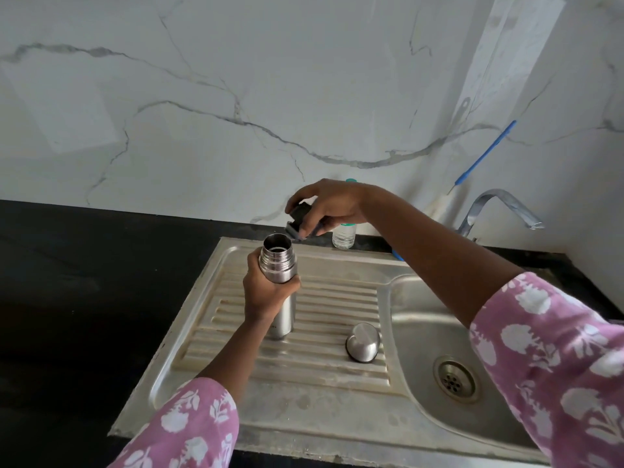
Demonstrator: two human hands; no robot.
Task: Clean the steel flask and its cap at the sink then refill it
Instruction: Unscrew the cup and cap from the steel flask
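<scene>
Left hand (pixel 266 288) grips upright flask (pixel 279 282); right hand (pixel 324 206) pinches, apparently, its stopper (pixel 297 221). Best steady flask, rinse both.

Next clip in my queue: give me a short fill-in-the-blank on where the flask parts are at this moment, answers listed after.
1. The left hand grips the steel flask, which stands on the ribbed ____ beside the sink basin.
2. The right hand holds the black ____ just above the flask's open mouth.
3. The steel cup cap lies on the ribs, to the ____ of the flask.

Answers: drainboard; stopper; right
</scene>
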